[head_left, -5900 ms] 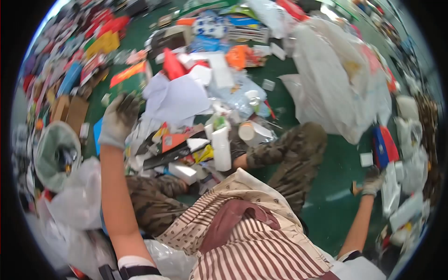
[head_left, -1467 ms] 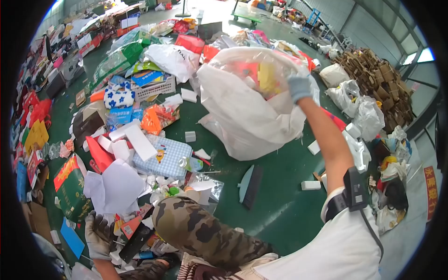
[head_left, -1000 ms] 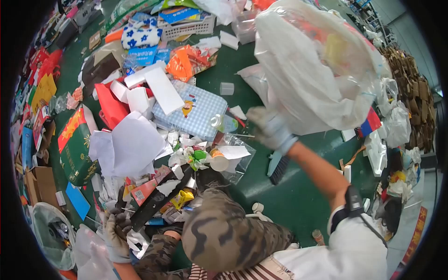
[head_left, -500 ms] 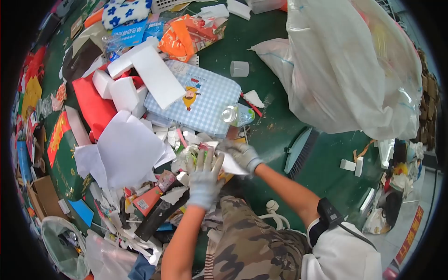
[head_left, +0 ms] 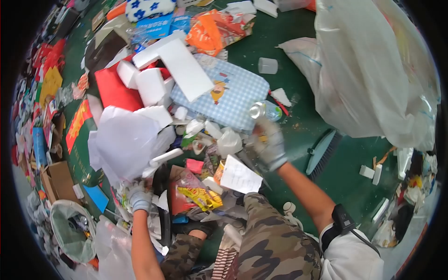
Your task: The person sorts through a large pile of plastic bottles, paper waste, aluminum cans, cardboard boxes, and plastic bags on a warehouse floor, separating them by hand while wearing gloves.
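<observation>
My left hand (head_left: 139, 195), in a grey-white work glove, is down in the litter at lower left, fingers curled among scraps below the large white paper sheets (head_left: 128, 140). What lies under those fingers is hidden. My right hand (head_left: 270, 145), gloved too and smeared by motion, is beside the clear plastic bottle (head_left: 268, 110) and the blue checked case (head_left: 224, 102). Between the hands are a handwritten white paper (head_left: 240, 176), a yellow-and-red wrapper (head_left: 200, 198), a pink scrap (head_left: 194, 165) and a crumpled translucent plastic piece (head_left: 229, 143).
White foam blocks (head_left: 186, 70) and a red bag (head_left: 116, 88) lie at upper left. A big white sack (head_left: 373, 70) stands at right, with a brush (head_left: 321, 151) near it. A lined bin (head_left: 74, 233) is at lower left, and a plastic cup (head_left: 268, 66) lies farther back.
My left hand has moved left and down, away from the right. My right hand has shifted up towards the bottle. The white paper it touched now lies on the pile, and more litter shows. The view has shifted.
</observation>
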A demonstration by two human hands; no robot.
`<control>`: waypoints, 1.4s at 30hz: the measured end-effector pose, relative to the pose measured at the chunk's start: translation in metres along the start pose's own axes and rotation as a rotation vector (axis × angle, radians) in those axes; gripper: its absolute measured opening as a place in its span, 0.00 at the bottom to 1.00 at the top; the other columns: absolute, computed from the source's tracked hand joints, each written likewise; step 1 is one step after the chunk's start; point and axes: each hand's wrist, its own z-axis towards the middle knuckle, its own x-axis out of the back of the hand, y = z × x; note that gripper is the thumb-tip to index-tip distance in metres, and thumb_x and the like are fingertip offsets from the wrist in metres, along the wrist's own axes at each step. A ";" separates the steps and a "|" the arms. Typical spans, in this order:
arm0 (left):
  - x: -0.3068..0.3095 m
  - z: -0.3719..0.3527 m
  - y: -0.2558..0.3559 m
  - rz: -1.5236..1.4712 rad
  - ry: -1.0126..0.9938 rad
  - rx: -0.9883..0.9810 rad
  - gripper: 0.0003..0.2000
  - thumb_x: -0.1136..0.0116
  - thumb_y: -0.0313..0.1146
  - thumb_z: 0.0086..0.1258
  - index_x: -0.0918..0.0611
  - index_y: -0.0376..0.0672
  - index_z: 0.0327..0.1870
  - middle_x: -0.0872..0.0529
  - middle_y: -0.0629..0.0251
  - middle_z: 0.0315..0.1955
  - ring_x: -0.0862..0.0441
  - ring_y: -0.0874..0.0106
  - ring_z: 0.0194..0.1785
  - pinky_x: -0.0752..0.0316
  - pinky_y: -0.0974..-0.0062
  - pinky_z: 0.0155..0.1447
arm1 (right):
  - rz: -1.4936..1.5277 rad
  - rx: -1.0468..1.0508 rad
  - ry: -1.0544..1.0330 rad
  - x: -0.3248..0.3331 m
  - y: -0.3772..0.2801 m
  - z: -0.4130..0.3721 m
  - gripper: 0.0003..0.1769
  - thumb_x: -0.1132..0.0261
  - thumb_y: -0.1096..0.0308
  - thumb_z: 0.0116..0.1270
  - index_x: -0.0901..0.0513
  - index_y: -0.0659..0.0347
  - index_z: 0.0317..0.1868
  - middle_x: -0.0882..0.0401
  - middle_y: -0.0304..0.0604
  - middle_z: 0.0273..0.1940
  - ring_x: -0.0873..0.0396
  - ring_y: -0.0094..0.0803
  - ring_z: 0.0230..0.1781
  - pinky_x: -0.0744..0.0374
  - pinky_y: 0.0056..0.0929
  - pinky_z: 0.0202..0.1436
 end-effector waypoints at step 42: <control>0.123 -0.161 0.088 -2.516 0.829 0.338 0.12 0.39 0.37 0.62 0.25 0.44 0.43 0.21 0.66 0.38 0.23 0.77 0.39 0.25 0.76 0.39 | 0.599 -0.231 -1.143 -0.054 -0.224 -0.056 0.18 0.35 0.64 0.57 0.25 0.63 0.46 0.23 0.36 0.35 0.23 0.23 0.32 0.23 0.23 0.32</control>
